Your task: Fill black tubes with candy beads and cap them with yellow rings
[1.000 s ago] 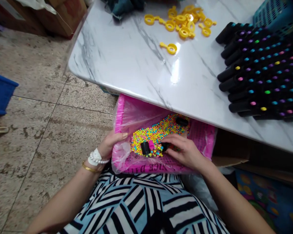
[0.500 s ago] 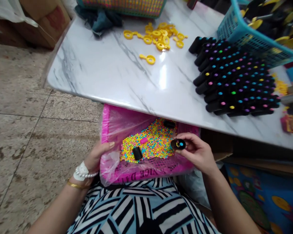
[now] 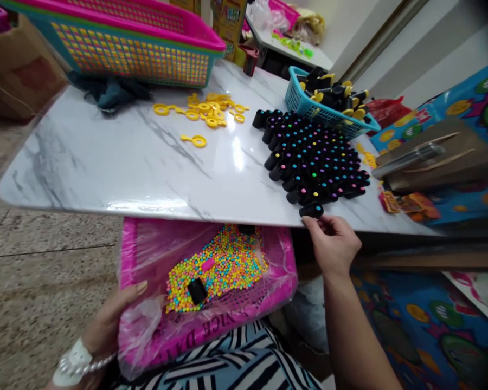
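Observation:
My right hand (image 3: 334, 244) pinches a small black cylinder (image 3: 309, 210) with a blue top at the table's front edge, beside the packed rows of similar black cylinders (image 3: 313, 157) with coloured dots. My left hand (image 3: 120, 306) grips the left side of a pink basket (image 3: 287, 284) lined with clear plastic, its thumb over the rim. Small multicoloured beads (image 3: 228, 260) lie inside the basket. On them rest a black cylinder (image 3: 197, 291) and a pink piece (image 3: 207, 264); another black piece is partly hidden under the table edge.
Yellow ring-shaped pieces (image 3: 213, 111) lie on the marble-patterned table (image 3: 146, 173). A blue basket (image 3: 329, 111) of black and yellow parts stands behind the cylinders. A large pink-and-teal basket (image 3: 130, 57) and a dark cloth (image 3: 109, 92) are at the back left. A brown bag (image 3: 435, 157) is on the right.
My right hand has moved from above the beads up to the table edge with the black cylinder. My left hand stays on the basket. The view has tilted up and right.

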`<action>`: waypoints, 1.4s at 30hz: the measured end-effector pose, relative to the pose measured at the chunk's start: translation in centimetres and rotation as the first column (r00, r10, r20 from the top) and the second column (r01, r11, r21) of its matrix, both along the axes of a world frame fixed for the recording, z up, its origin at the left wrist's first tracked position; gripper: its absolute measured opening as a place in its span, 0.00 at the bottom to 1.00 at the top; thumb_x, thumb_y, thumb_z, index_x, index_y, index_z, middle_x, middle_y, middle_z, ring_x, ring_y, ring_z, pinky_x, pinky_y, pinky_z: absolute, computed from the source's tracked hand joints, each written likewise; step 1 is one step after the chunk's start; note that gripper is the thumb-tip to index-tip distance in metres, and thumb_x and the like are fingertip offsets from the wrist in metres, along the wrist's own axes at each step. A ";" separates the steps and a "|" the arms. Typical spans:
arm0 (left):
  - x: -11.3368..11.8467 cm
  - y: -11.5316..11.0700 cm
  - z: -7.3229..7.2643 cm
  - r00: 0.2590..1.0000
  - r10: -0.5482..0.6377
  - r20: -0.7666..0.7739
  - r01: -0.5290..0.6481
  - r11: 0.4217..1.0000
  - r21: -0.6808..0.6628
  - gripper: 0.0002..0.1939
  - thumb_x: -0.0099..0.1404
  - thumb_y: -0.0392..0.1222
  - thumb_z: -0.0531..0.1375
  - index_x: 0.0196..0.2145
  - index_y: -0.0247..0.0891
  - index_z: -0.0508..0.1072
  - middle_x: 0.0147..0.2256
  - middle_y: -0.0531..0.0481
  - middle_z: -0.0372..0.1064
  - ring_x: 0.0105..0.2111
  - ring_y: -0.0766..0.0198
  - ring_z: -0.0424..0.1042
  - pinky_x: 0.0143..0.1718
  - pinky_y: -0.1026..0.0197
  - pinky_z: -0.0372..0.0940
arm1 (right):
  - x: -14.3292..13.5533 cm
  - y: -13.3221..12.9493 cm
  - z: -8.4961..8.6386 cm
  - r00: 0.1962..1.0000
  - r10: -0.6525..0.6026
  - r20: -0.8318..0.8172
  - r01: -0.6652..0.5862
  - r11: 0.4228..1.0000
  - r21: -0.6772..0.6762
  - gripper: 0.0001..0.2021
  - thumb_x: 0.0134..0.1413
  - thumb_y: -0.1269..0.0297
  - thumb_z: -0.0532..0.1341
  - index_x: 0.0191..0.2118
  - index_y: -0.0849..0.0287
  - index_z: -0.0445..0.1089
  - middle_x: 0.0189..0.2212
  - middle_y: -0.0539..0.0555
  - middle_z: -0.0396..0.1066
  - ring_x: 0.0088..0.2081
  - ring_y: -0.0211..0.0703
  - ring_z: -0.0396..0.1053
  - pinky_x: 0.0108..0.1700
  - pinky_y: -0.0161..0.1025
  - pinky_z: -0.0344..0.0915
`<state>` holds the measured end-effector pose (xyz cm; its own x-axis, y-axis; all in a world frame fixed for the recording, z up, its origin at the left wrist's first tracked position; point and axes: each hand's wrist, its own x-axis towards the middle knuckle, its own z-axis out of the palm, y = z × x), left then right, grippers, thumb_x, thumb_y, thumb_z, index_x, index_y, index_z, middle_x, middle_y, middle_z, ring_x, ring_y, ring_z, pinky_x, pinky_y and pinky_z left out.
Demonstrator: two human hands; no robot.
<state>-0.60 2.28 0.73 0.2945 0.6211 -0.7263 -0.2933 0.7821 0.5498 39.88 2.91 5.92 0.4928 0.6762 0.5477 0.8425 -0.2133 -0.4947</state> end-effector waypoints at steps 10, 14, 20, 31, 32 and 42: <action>1.1 0.1 0.3 0.994 0.109 0.029 -0.112 0.984 0.135 0.28 0.47 0.45 0.71 0.47 0.35 0.78 0.36 0.40 0.81 0.38 0.46 0.80 0.40 0.55 0.75 | -6.3 -1.3 -2.0 0.757 0.638 0.139 -0.535 0.728 -0.428 0.07 0.61 0.62 0.60 0.40 0.54 0.74 0.36 0.55 0.77 0.33 0.44 0.73 0.35 0.40 0.70; 1.1 -0.1 0.3 0.994 0.102 0.039 -0.107 0.979 0.176 0.25 0.48 0.44 0.70 0.45 0.35 0.79 0.37 0.41 0.81 0.40 0.47 0.79 0.43 0.55 0.74 | -7.5 1.8 -4.9 0.673 0.706 0.220 -0.407 0.602 -0.687 0.22 0.59 0.65 0.59 0.59 0.53 0.64 0.54 0.62 0.71 0.40 0.55 0.75 0.34 0.46 0.72; 1.0 -0.6 -0.1 0.991 0.123 0.058 -0.132 0.976 0.171 0.20 0.49 0.44 0.69 0.41 0.35 0.80 0.29 0.44 0.80 0.33 0.51 0.79 0.40 0.57 0.72 | -9.2 0.6 -4.6 0.678 0.735 -0.026 -0.479 0.414 -0.774 0.28 0.57 0.47 0.61 0.56 0.62 0.65 0.25 0.55 0.76 0.26 0.50 0.75 0.28 0.41 0.70; 1.1 -0.2 -0.2 0.990 0.121 0.069 -0.133 0.970 0.203 0.24 0.49 0.44 0.69 0.45 0.35 0.78 0.41 0.42 0.80 0.44 0.47 0.77 0.49 0.54 0.70 | -9.4 -0.4 -4.2 0.165 0.983 -0.083 -0.629 0.040 -0.776 0.24 0.62 0.75 0.53 0.62 0.51 0.61 0.64 0.56 0.60 0.49 0.49 0.70 0.45 0.45 0.71; 1.2 -0.2 -0.1 0.990 0.124 0.070 -0.136 0.970 0.202 0.24 0.49 0.44 0.69 0.45 0.35 0.78 0.42 0.42 0.79 0.45 0.47 0.77 0.50 0.54 0.69 | -9.5 -0.3 -4.4 0.168 0.982 -0.083 -0.600 0.035 -0.799 0.24 0.62 0.74 0.54 0.62 0.52 0.61 0.62 0.57 0.62 0.48 0.49 0.71 0.44 0.45 0.71; 1.2 -0.2 -0.2 0.988 0.133 0.076 -0.145 0.970 0.195 0.25 0.49 0.44 0.70 0.46 0.35 0.78 0.42 0.42 0.80 0.47 0.45 0.76 0.49 0.53 0.70 | -8.2 -0.9 -3.1 0.342 0.940 0.013 -0.587 0.225 -0.778 0.26 0.60 0.57 0.61 0.62 0.60 0.61 0.54 0.64 0.69 0.49 0.55 0.70 0.47 0.47 0.71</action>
